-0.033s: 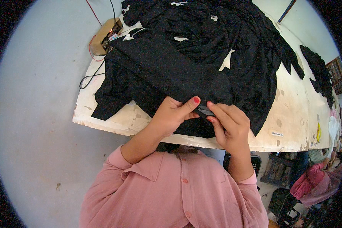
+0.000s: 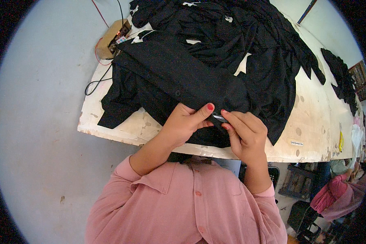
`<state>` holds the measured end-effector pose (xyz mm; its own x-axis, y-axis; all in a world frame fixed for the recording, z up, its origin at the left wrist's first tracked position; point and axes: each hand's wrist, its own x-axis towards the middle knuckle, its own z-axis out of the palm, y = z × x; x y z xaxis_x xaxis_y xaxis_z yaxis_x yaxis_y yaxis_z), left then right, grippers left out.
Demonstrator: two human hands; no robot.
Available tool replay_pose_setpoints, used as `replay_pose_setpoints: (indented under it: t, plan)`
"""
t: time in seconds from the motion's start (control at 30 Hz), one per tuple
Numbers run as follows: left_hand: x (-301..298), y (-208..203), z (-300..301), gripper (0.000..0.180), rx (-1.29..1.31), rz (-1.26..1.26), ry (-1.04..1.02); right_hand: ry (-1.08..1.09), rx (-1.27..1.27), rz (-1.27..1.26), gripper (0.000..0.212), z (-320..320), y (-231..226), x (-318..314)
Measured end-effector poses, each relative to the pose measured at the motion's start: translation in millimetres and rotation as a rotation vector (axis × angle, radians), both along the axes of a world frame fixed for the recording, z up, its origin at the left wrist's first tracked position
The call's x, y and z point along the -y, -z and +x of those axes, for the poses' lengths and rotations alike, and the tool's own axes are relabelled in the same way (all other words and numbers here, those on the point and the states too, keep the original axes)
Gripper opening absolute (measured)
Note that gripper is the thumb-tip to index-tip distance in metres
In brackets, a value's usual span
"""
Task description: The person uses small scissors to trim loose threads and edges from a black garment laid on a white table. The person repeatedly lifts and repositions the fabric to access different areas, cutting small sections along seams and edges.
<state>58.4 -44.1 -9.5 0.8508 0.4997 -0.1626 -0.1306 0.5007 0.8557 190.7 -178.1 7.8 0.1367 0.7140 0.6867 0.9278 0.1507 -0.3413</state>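
Lighting's pretty soft and even, can't really tell the source. Pale counter (image 2: 313, 132) comes out bright, but the black fabric (image 2: 162, 77) swallows detail, looks grainy. Fisheye bends the counter's edge, corners go full black, far right's kinda mushy.

Small grey-and-white piece (image 2: 218, 117) between the two hands: partly covered, too small to identify, maybe a tool tip, can't be sure. Left fingers (image 2: 205, 123) mostly hidden behind the thumb; right fingers (image 2: 244, 120) partly overlap, so can't tell which set bears the piece. Black cloth (image 2: 162, 73) runs off the top edge; folds hide where pieces end. Box (image 2: 108, 42) contents too dark to sort out. Label strip (image 2: 297, 143) on bench (image 2: 313, 134) illegible. Yellow item (image 2: 341, 138): kind unclear. Person (image 2: 333, 193) at right blurred. Pink shirt (image 2: 183, 207) cut off by lower edge.
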Motion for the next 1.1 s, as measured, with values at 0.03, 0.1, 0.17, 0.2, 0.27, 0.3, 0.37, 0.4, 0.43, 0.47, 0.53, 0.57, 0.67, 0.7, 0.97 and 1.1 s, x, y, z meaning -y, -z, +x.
replay_pose_setpoints:
  t: [0.03, 0.1, 0.17, 0.2, 0.27, 0.3, 0.37, 0.4, 0.43, 0.47, 0.53, 0.57, 0.67, 0.7, 0.97, 1.1]
  plan:
    - [1, -1, 0, 0.029, 0.009, -0.028, 0.000, -0.008, -0.025, 0.014, 0.035, 1, 2, -1]
    - [2, 0, 1, 0.029, 0.044, -0.064, 0.020, -0.024, -0.074, 0.042, 0.038, 2, 8, -3]
    - [0, 4, 0, 0.028, 0.056, -0.059, 0.041, 0.004, -0.221, 0.069, 0.043, -9, 5, -8]
    - [-1, 8, 0, 0.027, 0.051, -0.037, 0.054, 0.017, -0.295, 0.082, 0.046, -14, 5, -9]
    - [-5, 4, 1, 0.026, 0.085, -0.156, 0.008, 0.021, -0.301, 0.008, 0.048, -9, 15, -1]
    - [-8, -2, 1, 0.026, 0.122, -0.295, -0.056, 0.024, -0.304, -0.030, 0.049, -5, 19, 4]
    - [-19, -6, -4, 0.025, 0.173, -0.411, -0.121, 0.104, -0.260, -0.105, 0.043, 6, 17, 12]
    - [-27, -5, -9, 0.026, 0.190, -0.389, -0.117, 0.170, -0.199, -0.154, 0.042, 13, 15, 14]
    - [-31, -4, -12, 0.026, 0.205, -0.370, -0.109, 0.239, -0.140, -0.203, 0.040, 17, 12, 15]
    - [-30, -6, -12, 0.024, 0.155, -0.324, -0.109, 0.266, -0.118, -0.144, 0.044, 19, 8, 11]
    - [-23, -2, -11, 0.019, 0.124, -0.259, -0.124, 0.241, -0.154, -0.105, 0.048, 10, -4, 9]
    - [-20, -1, -11, 0.017, 0.109, -0.227, -0.132, 0.228, -0.172, -0.086, 0.050, 6, -7, 9]
    - [-16, -1, -11, 0.012, 0.105, -0.197, -0.122, 0.104, -0.117, -0.095, 0.047, -6, -6, 3]
    - [-15, -3, -12, 0.013, 0.085, -0.173, -0.128, 0.088, -0.055, -0.055, 0.046, -8, -4, -1]
    - [-9, -4, -15, 0.020, -0.006, -0.064, -0.161, 0.052, 0.071, 0.019, 0.042, -13, -1, -14]
    - [-11, -2, -16, 0.022, 0.044, -0.085, -0.115, 0.011, 0.002, 0.014, 0.040, -16, -3, -16]
